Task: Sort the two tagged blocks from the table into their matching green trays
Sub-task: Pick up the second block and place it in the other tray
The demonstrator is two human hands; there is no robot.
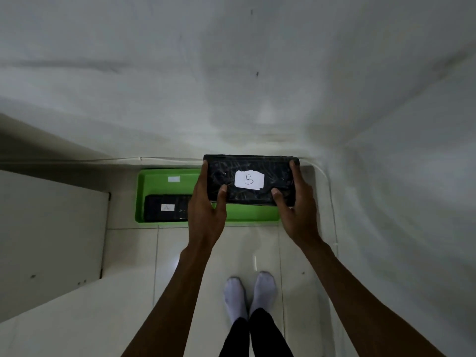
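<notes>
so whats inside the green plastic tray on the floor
A black wrapped block with a small white tag lies at the left end of the green plastic tray; its letter is unreadable. The tray's right part is hidden behind both hands and the black block tagged B they hold.

Pale tiled floor (216,243) with green tray (140,197) by the wall, socked feet (248,295) nearer.
</notes>
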